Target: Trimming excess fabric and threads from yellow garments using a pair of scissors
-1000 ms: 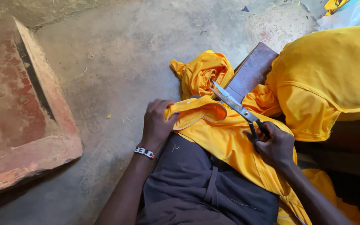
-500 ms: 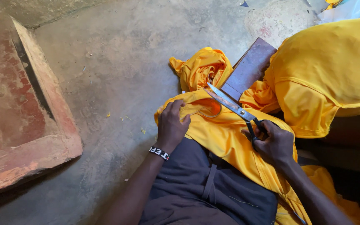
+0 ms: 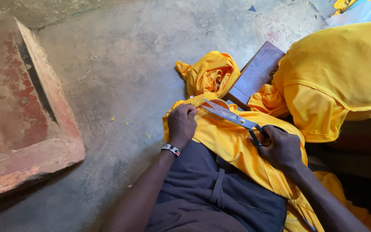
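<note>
From the head camera I look down at my lap, where a yellow cloth [image 3: 232,141] is draped over my dark trousers [image 3: 202,193]. My right hand [image 3: 282,148] has its grip closed through the black loops of a pair of large scissors [image 3: 230,116], fingers wrapped around the handles. The blades stand slightly apart and point left, up toward the far edge of the cloth, lying flat on it. My left hand [image 3: 181,124] is curled, its grip pinched together on a fold of the yellow cloth just beside the blade tips, holding the edge down. A black and white beaded bracelet [image 3: 171,149] sits on that wrist.

Beyond the scissors the cloth bunches into a crumpled yellow heap [image 3: 209,75] on the concrete floor [image 3: 129,64]. A dark reddish-brown board [image 3: 258,73] lies at a slant just behind it, touching the cloth. To the right a second mass of yellow fabric [image 3: 340,77] is stretched over something rounded. At the left edge of the view a worn red slab with a raised rim [image 3: 26,124] rests on the floor, well apart from my hands.
</note>
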